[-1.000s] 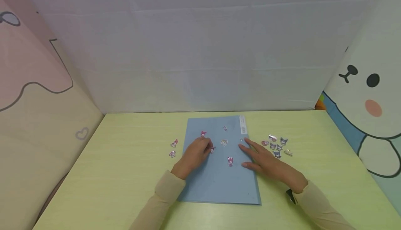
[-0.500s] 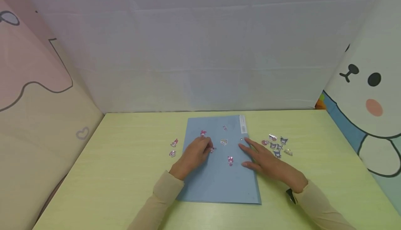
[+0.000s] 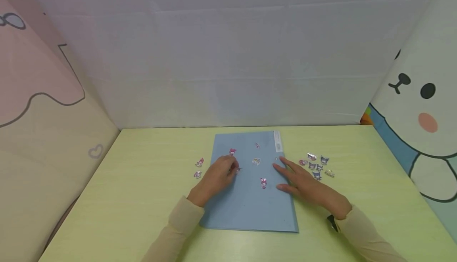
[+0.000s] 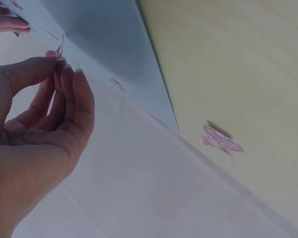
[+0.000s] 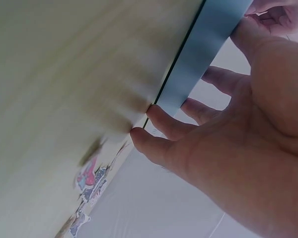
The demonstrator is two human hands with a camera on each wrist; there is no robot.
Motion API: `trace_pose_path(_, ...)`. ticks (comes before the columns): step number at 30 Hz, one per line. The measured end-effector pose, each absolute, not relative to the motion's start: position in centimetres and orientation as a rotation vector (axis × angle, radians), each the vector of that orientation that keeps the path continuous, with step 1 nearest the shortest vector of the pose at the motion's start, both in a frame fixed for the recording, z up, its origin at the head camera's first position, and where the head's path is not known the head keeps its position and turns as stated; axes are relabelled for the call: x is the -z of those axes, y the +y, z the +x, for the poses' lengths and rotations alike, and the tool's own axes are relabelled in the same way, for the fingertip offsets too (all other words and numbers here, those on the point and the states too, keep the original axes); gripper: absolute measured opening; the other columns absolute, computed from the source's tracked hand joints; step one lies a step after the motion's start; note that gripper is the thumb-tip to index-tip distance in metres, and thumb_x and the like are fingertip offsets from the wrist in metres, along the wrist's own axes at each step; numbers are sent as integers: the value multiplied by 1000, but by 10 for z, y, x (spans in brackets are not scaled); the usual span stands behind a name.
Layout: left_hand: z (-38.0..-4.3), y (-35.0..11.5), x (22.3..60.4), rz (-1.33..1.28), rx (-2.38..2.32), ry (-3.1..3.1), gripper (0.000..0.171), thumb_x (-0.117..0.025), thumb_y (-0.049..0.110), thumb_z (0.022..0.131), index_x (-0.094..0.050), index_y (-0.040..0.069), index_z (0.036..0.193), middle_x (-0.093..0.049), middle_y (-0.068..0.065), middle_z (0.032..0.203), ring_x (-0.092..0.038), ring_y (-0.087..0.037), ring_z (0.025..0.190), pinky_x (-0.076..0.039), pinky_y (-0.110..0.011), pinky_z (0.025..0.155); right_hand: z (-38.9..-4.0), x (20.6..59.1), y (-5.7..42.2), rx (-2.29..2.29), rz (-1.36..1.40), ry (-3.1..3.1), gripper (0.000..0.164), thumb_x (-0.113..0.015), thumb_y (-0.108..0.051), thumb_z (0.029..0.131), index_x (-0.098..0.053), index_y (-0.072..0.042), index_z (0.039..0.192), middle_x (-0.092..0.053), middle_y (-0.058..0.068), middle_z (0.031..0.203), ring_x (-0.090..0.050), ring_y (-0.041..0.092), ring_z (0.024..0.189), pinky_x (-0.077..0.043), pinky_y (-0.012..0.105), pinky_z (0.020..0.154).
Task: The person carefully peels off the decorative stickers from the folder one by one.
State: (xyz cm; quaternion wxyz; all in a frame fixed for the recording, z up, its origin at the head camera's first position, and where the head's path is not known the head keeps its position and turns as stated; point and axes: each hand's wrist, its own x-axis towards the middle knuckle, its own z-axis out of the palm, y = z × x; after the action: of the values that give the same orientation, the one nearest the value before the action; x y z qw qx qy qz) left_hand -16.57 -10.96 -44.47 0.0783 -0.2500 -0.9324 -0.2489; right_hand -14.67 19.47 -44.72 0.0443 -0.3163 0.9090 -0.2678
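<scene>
Thumb and fingertips of my left hand [image 3: 216,176] pinch a small pink sticker [image 4: 58,49] over the left half of a blue folder [image 3: 250,210]. In the head view that sticker is mostly hidden by the fingers. My right hand [image 3: 303,182] rests with spread fingers on the folder's right edge. On the folder lie a pink sticker [image 3: 232,151] just beyond the left hand, a tiny one [image 3: 257,145] near the top, a whitish one [image 3: 256,161] in the middle and another pink character sticker [image 3: 263,183] between the hands.
Two loose stickers, one pink [image 3: 200,162] and one paler [image 3: 198,174], lie on the yellow table [image 3: 143,198] left of the folder. A cluster of several stickers [image 3: 316,167], many purple, lies to its right. A white cloth wall [image 3: 228,64] stands behind.
My left hand has shifted slightly left and drawn back a little, with the pink sticker moving along at its fingertips. The right hand stays in place.
</scene>
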Motion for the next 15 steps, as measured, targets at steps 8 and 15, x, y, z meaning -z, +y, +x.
trace_pose_path(8, -161, -120, 446, -708, 731, -2806, 7, -70, -2, 93, -66, 4, 94, -63, -4, 88, -56, -19, 85, -53, -33, 78, -147, 449, 195, 824, -991, 2784, 63, -66, -30, 101, -45, -2, 154, -31, 29, 160, -33, 52, 144, -34, 66, 111)
trace_pose_path(15, -155, -131, 445, -662, 777, -2841, 9, -72, 0, 93, -65, 6, 93, -61, -2, 88, -55, -17, 84, -53, -33, 77, -147, 448, 196, 816, -983, 2782, 64, -65, -33, 102, -45, -3, 154, -31, 28, 161, -32, 51, 145, -33, 66, 111)
